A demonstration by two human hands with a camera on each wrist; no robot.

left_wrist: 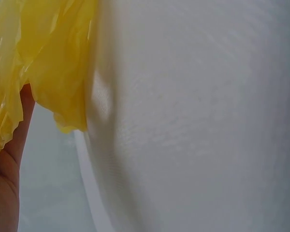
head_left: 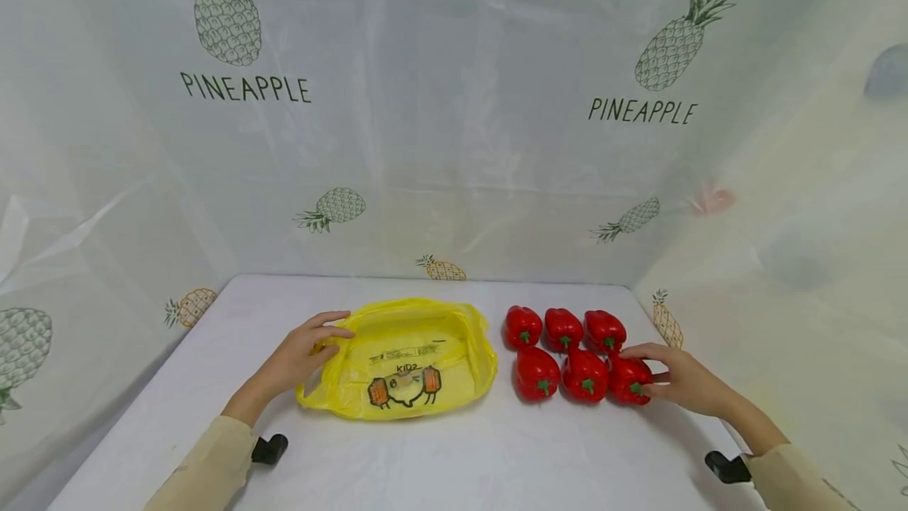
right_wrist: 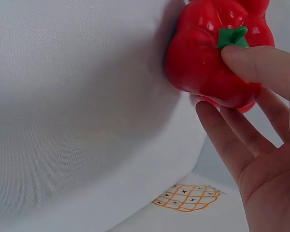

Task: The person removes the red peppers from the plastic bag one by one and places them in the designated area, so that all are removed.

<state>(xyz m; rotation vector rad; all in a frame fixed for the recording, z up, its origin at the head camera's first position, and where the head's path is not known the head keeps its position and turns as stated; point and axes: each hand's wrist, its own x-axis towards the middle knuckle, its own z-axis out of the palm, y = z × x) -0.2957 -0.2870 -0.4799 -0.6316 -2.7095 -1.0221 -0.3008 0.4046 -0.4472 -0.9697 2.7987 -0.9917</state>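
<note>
A yellow plastic bag [head_left: 404, 373] with a printed cartoon figure lies spread open on the white-covered table. My left hand [head_left: 301, 357] is at its left edge, with fingers spread and reaching over the rim. In the left wrist view, yellow film [left_wrist: 58, 58] hides part of that hand [left_wrist: 7, 179]. On the right, my right hand [head_left: 684, 377] holds the near right red bell pepper [head_left: 627, 378], a glossy one with a green stem. The right wrist view shows the thumb beside the stem and the other fingers against the pepper's [right_wrist: 198, 63] far side.
Several more red bell peppers [head_left: 585, 375] stand close together in two rows, right of the bag. White sheeting [head_left: 454, 140] with pineapple prints hangs behind the table [head_left: 440, 464] and along its sides.
</note>
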